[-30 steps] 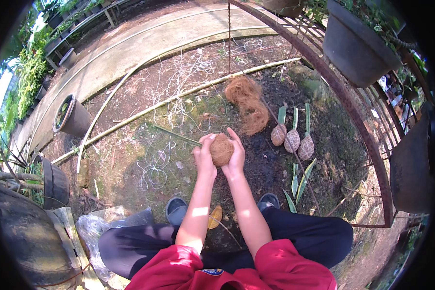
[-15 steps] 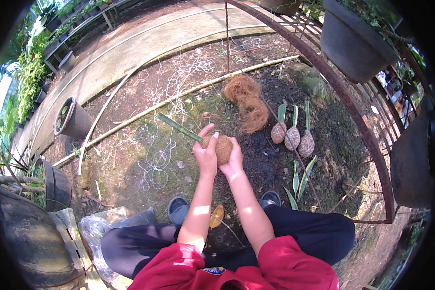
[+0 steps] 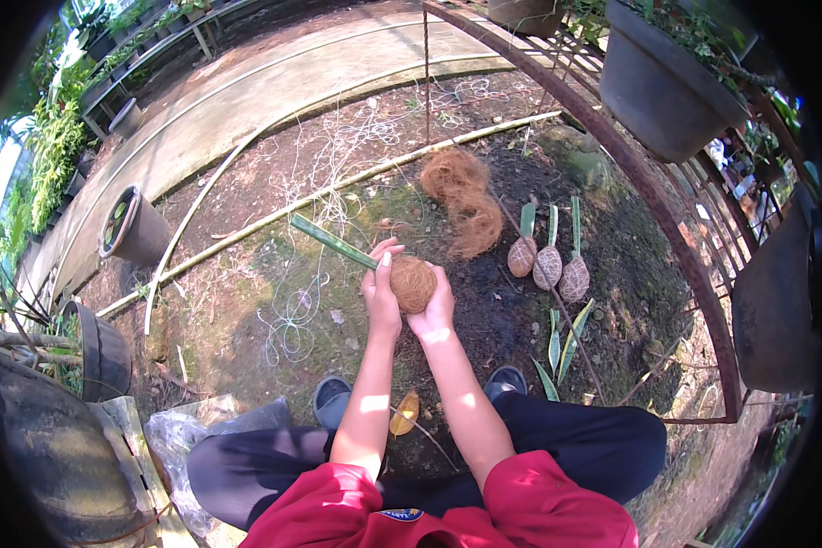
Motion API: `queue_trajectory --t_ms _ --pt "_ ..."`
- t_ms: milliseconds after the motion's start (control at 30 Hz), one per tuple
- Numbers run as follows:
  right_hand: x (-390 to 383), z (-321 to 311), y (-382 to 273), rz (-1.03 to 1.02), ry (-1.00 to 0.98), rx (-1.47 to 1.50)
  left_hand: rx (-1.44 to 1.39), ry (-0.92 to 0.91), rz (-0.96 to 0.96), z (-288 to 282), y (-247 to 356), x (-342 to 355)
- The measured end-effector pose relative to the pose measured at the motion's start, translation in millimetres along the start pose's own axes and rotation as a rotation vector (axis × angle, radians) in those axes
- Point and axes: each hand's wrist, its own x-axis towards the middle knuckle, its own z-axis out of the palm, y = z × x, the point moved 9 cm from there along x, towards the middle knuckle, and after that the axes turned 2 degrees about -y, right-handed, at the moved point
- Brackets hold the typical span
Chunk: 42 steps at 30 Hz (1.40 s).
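Observation:
Between my two hands sits a round ball of brown coconut fibre (image 3: 414,284) with a long green leaf cutting (image 3: 331,239) sticking out toward the upper left. My left hand (image 3: 383,290) grips the ball's left side, its thumb by the base of the leaf. Cupped round the right and lower side is my right hand (image 3: 437,307). Beyond lies a loose heap of the same brown fibre (image 3: 466,196). To the right rest three finished-looking balls wound with pale string, one of them the middle ball (image 3: 546,268), each with an upright green leaf.
Loose leaf cuttings (image 3: 568,342) lie near my right shoe. Tangled white string (image 3: 292,329) spreads over the soil at left, crossing a bamboo pole (image 3: 338,185). A rusty metal arch (image 3: 653,173) and hanging pots (image 3: 671,87) stand at right; a clear plastic bag (image 3: 175,438) lies at left.
The ball has turned slightly in my hands, and the left fingers have shifted over its top. My right hand has moved a little lower around it.

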Motion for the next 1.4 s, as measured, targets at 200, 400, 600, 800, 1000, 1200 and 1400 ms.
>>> queue_trajectory --t_ms 200,400,600,800,1000,1200,1400 --pt "-4.6 8.5 -1.8 -0.205 -0.042 -0.197 -0.091 0.069 -0.12 -9.6 -6.9 0.8" --pt "-24.6 35.6 -28.1 -0.607 -0.256 -0.72 -0.342 0.377 -0.33 -21.6 -19.0 -10.3" --pt "-6.3 4.4 13.0 0.082 -0.097 0.112 0.443 -0.007 0.056 -1.2 12.6 2.6" --pt "-5.5 19.4 3.8 -0.213 -0.165 -0.424 -0.16 0.309 -0.18 -26.0 -8.6 3.4" --pt "-58.8 88.0 -42.8 -1.025 -0.551 -1.246 -0.497 0.271 -0.523 -33.0 -38.4 -0.6" --pt "-19.2 33.1 -22.9 -0.373 -0.109 -0.522 -0.218 0.101 -0.333 -15.9 -17.4 7.1" --pt "-28.8 51.4 -33.7 -0.777 -0.242 -0.889 -0.333 0.297 -0.336 -38.5 -31.5 3.6"
